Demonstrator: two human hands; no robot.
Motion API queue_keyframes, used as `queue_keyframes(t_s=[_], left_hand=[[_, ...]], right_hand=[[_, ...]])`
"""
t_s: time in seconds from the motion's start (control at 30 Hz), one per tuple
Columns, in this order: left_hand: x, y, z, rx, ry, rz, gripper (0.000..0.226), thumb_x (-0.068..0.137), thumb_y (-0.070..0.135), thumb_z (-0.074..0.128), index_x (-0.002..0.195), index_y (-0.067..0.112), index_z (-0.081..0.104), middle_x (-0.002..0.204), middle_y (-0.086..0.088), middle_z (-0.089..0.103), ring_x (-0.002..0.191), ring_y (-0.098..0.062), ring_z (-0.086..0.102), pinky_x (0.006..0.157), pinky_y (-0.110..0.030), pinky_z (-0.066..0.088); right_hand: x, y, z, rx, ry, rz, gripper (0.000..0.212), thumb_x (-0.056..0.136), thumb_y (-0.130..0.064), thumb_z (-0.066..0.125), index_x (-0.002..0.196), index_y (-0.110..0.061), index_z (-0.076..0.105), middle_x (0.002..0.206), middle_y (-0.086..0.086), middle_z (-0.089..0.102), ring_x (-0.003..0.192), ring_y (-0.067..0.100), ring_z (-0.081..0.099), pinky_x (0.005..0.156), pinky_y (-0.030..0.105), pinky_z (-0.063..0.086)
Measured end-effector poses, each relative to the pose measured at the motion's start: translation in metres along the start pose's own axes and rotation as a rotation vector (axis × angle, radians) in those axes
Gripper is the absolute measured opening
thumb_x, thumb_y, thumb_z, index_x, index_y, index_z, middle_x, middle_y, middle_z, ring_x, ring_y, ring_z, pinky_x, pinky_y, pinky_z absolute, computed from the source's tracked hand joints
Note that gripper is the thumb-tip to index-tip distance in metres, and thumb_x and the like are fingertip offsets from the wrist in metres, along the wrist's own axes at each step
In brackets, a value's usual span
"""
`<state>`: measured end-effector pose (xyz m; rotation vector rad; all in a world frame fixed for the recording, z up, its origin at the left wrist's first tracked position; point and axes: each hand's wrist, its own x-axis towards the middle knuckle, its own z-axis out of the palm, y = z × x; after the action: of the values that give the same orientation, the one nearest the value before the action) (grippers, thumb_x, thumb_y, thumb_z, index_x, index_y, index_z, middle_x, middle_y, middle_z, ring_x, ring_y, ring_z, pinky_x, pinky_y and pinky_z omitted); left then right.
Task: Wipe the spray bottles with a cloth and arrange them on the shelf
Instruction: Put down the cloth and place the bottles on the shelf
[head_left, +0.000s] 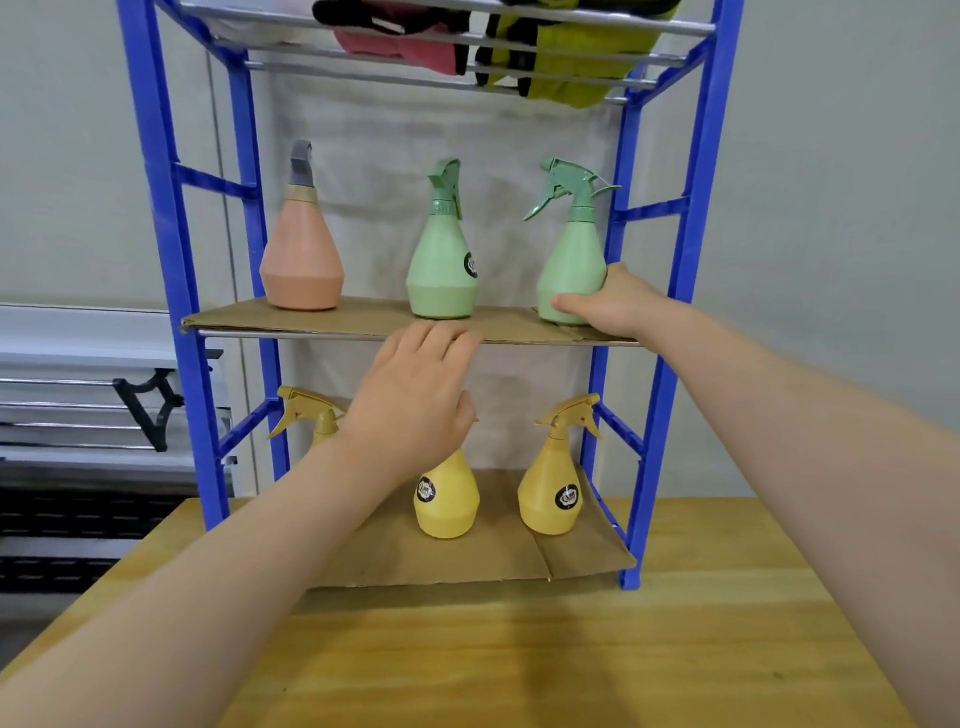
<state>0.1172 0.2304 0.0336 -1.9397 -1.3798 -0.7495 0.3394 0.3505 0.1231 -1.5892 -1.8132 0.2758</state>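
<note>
Blue shelf (156, 218) on wooden table (571, 649); bottles on cardboard (363, 317).

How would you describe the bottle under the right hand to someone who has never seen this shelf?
Find the blue rack on the wooden table and its middle shelf, lined with cardboard. Three bottles stand there; take the rightmost green bottle, gripped by the right hand. Unlike the other green bottle, its trigger points left.

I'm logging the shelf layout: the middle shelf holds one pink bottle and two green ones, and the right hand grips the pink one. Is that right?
Not quite. In the head view the right hand grips the rightmost green bottle, not the pink bottle. The middle shelf does hold one pink and two green.
</note>
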Motion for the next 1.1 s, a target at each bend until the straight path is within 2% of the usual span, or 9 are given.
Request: queue_keyframes(t_s=[0.17, 0.27, 0.4, 0.5, 0.63, 0.73, 0.83, 0.97, 1.1], left_hand=[[-0.005, -0.004, 0.004, -0.005, 0.034, 0.044, 0.057, 0.079, 0.022, 0.050, 0.134, 0.009, 0.051, 0.130, -0.007, 0.056, 0.119, -0.030, 0.050, 0.104, -0.036, 0.031], [-0.014, -0.008, 0.008, -0.003, 0.034, 0.067, 0.063, 0.080, 0.020, 0.050, 0.142, 0.006, 0.045, 0.142, -0.009, 0.049, 0.130, -0.029, 0.044, 0.113, -0.034, 0.020], [-0.026, -0.014, 0.012, -0.017, 0.040, 0.067, 0.067, 0.081, 0.016, 0.057, 0.146, 0.008, 0.040, 0.153, -0.008, 0.038, 0.141, -0.025, 0.032, 0.117, -0.037, 0.021], [-0.035, -0.018, 0.010, -0.031, 0.028, 0.048, 0.067, 0.083, 0.016, 0.056, 0.147, 0.010, 0.038, 0.156, -0.007, 0.034, 0.143, -0.025, 0.030, 0.116, -0.037, 0.021], [-0.062, -0.028, 0.003, -0.114, 0.022, -0.009, 0.058, 0.084, 0.015, 0.055, 0.142, 0.013, 0.043, 0.153, -0.007, 0.037, 0.138, -0.025, 0.034, 0.112, -0.041, 0.029], [-0.098, -0.042, 0.008, -0.141, -0.060, -0.090, 0.059, 0.084, 0.012, 0.060, 0.141, 0.017, 0.042, 0.151, -0.004, 0.038, 0.135, -0.024, 0.037, 0.112, -0.042, 0.031], [-0.140, -0.058, 0.020, -0.134, -0.184, -0.175, 0.060, 0.084, 0.014, 0.062, 0.141, 0.016, 0.044, 0.149, -0.005, 0.040, 0.136, -0.026, 0.039, 0.112, -0.042, 0.031], [-0.194, -0.075, 0.031, -0.150, -0.346, -0.308, 0.062, 0.090, 0.019, 0.055, 0.148, 0.022, 0.033, 0.156, 0.001, 0.029, 0.143, -0.020, 0.027, 0.117, -0.036, 0.021], [-0.242, -0.084, 0.037, -0.194, -0.439, -0.393, 0.069, 0.089, 0.018, 0.054, 0.152, 0.025, 0.026, 0.158, 0.004, 0.025, 0.145, -0.017, 0.022, 0.118, -0.031, 0.018]], right_hand=[[0.014, 0.004, 0.003, 0.005, -0.027, 0.025, 0.099, 0.067, -0.064, 0.069, 0.143, -0.012, 0.034, 0.129, 0.009, 0.055, 0.116, 0.030, 0.054, 0.100, 0.047, 0.047], [0.018, 0.005, 0.005, 0.004, -0.019, 0.028, 0.093, 0.074, -0.060, 0.070, 0.144, -0.010, 0.035, 0.130, 0.010, 0.055, 0.117, 0.030, 0.054, 0.100, 0.045, 0.046], [0.011, 0.004, 0.008, -0.081, 0.024, 0.027, 0.079, 0.084, -0.055, 0.066, 0.137, -0.003, 0.041, 0.123, 0.012, 0.057, 0.106, 0.029, 0.055, 0.080, 0.036, 0.045], [-0.011, 0.001, 0.008, -0.127, 0.174, -0.010, 0.066, 0.089, -0.047, 0.062, 0.129, 0.000, 0.039, 0.116, 0.014, 0.057, 0.097, 0.029, 0.054, 0.066, 0.034, 0.040], [-0.053, 0.004, 0.012, -0.052, 0.361, -0.170, 0.057, 0.091, -0.033, 0.058, 0.138, -0.008, 0.039, 0.133, 0.013, 0.048, 0.119, 0.029, 0.048, 0.085, 0.038, 0.045], [-0.093, 0.008, 0.032, -0.048, 0.414, -0.319, 0.044, 0.093, -0.027, 0.055, 0.133, -0.011, 0.044, 0.132, 0.010, 0.046, 0.124, 0.027, 0.044, 0.098, 0.042, 0.043], [-0.129, 0.006, 0.051, -0.018, 0.419, -0.440, 0.040, 0.091, -0.019, 0.057, 0.128, -0.010, 0.047, 0.129, 0.008, 0.047, 0.123, 0.024, 0.043, 0.097, 0.028, 0.035], [-0.159, -0.001, 0.080, -0.037, 0.374, -0.545, 0.040, 0.086, -0.010, 0.059, 0.125, -0.006, 0.049, 0.129, 0.010, 0.048, 0.123, 0.026, 0.045, 0.104, 0.034, 0.038], [-0.181, -0.009, 0.120, -0.059, 0.246, -0.556, 0.040, 0.085, -0.009, 0.060, 0.124, -0.008, 0.052, 0.125, 0.009, 0.053, 0.117, 0.026, 0.048, 0.098, 0.033, 0.038]])
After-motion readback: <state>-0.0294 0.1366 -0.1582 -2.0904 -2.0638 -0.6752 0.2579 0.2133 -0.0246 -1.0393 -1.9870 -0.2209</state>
